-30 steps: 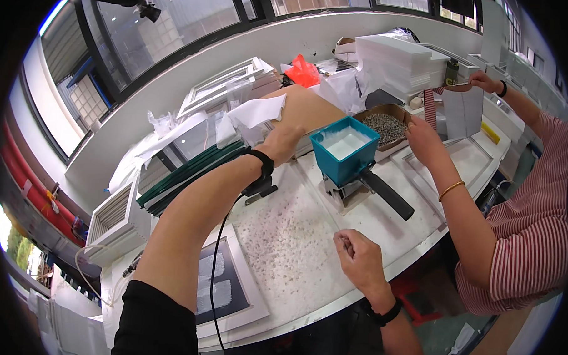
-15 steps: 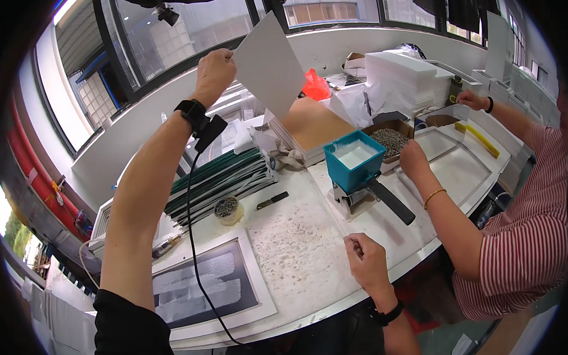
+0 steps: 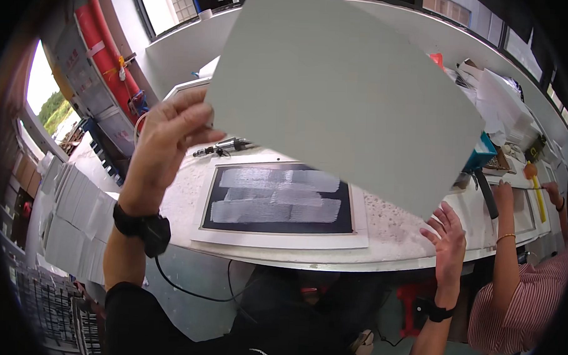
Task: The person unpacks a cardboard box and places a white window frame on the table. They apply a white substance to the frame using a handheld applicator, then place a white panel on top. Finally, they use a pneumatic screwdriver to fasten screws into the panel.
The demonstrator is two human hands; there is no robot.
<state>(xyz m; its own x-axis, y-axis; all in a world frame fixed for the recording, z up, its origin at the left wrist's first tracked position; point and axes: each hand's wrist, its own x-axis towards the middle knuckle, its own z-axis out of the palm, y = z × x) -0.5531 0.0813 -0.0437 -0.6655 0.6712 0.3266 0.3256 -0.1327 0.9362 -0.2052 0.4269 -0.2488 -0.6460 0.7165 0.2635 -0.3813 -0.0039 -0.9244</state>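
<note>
My left hand pinches the lower left edge of a large thin pale grey board, which is held tilted above the table. My right hand is beside the board's lower right corner, its fingers spread and palm upward; whether a fingertip touches the corner I cannot tell. Below the board lies a dark rectangular panel within a white frame, streaked with broad bands of whitish paste. The board hides much of the table behind it.
A slim metal hand tool lies behind the frame. To the right are a teal hopper with a black handle and a co-worker in a striped sleeve, whose hands are at the table. Stacked white sheets stand at left.
My left hand has brought the board back from the far side, nearer and over the framed panel. My right hand has opened and come up to the board's corner. The view has swung left.
</note>
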